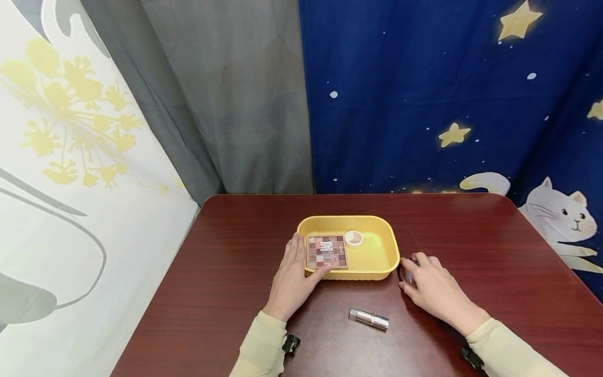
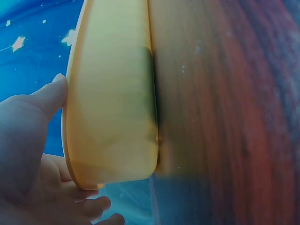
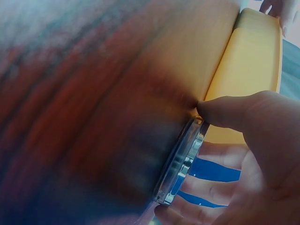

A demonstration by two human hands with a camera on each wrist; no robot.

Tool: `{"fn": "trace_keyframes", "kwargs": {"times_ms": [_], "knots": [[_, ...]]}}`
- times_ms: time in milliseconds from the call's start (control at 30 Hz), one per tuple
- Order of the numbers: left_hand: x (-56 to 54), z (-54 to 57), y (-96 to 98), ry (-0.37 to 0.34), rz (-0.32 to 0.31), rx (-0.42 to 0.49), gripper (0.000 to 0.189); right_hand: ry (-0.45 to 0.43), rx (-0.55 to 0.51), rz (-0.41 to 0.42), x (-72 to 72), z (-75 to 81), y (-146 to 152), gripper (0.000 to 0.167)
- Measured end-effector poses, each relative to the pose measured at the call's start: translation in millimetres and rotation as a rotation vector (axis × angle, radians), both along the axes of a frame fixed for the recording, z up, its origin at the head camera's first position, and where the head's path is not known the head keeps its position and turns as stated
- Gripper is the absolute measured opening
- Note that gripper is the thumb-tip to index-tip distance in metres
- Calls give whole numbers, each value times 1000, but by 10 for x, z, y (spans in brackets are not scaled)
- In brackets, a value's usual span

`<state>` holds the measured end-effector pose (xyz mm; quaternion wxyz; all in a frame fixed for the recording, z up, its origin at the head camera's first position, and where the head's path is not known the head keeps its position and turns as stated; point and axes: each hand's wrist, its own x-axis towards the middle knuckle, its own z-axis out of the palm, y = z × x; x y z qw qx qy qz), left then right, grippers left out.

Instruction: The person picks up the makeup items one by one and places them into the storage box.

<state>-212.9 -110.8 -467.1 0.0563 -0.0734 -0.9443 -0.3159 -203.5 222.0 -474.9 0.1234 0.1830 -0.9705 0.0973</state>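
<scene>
A yellow plastic tray (image 1: 377, 256) stands on the table. Inside it, an eyeshadow palette (image 1: 326, 252) lies at the left, with a small round pan of several sections (image 1: 354, 239) beside it. My left hand (image 1: 294, 272) rests along the tray's left end, fingers extended and thumb over the front rim. Just right of the tray, my right hand (image 1: 435, 290) holds a round, flat compact (image 3: 180, 161) with a shiny clear edge between thumb and fingers, low at the tabletop. The hand covers most of the compact in the head view.
A silver lipstick-like tube (image 1: 369, 318) lies on the dark red table (image 1: 226, 293) in front of the tray, between the forearms. A blue star-patterned curtain (image 1: 386, 104) and a grey curtain (image 1: 240, 94) hang behind the table's far edge.
</scene>
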Motion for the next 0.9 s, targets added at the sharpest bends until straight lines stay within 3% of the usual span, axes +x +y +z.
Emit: {"fn": "trace_keyframes", "kwargs": {"times_ms": [900], "knots": [[-2, 0, 2, 7, -1, 3, 103, -7, -40, 18, 6, 69, 23, 47]]}}
